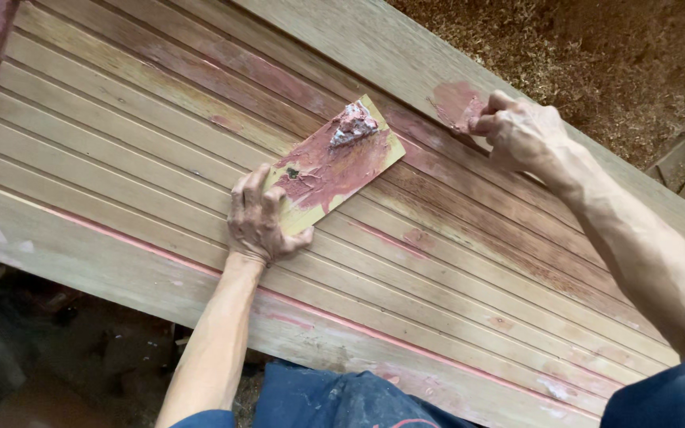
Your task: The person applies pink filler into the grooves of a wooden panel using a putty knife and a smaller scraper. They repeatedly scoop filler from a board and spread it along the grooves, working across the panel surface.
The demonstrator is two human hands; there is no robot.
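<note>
A long grooved wooden panel with several parallel slats lies slanted across the view. My left hand holds a small flat board smeared with reddish-brown filler, a lump of the paste at its far end. My right hand is at the panel's far frame, its fingers pinched together and pressing on a reddish patch of filler. Whether a tool sits in those fingers cannot be made out.
Sawdust and wood shavings cover the ground beyond the panel. Reddish filler streaks mark the slats and the near frame rail. Below the rail are my dark blue trousers and dim floor clutter at the left.
</note>
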